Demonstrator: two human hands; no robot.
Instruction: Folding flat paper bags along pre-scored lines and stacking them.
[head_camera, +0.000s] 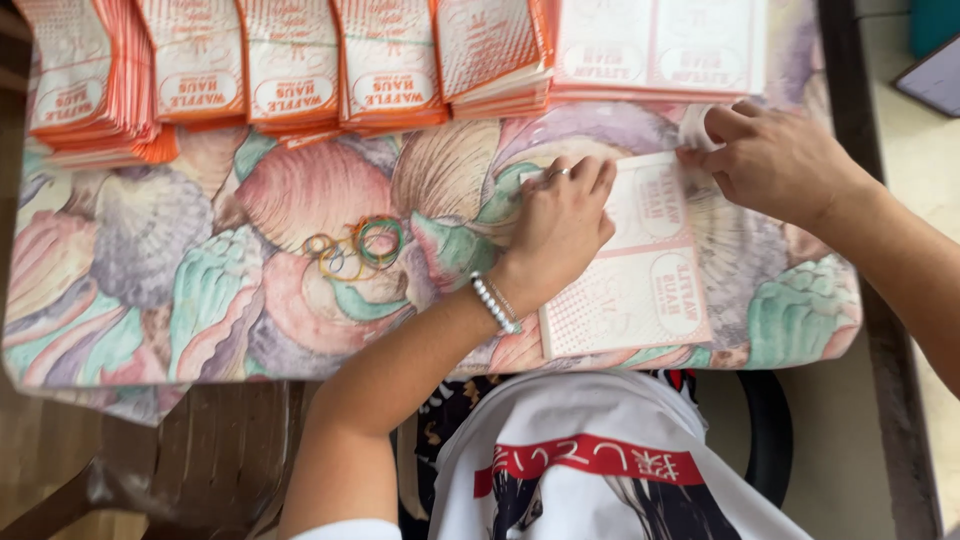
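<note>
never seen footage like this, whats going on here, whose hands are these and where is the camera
There is no machine here. One camera, worn on a person's head, looks down at their own two bare hands. The left hand, with a pearl bracelet at the wrist, presses flat on a white printed paper sheet. The right hand pinches that sheet's far corner with its fingers. The sheet lies on a cloth with a pastel seashell pattern. Along the far edge sit stacks of orange-and-white paper sleeves, and a small pile of coloured rubber bands lies to the left.
</note>
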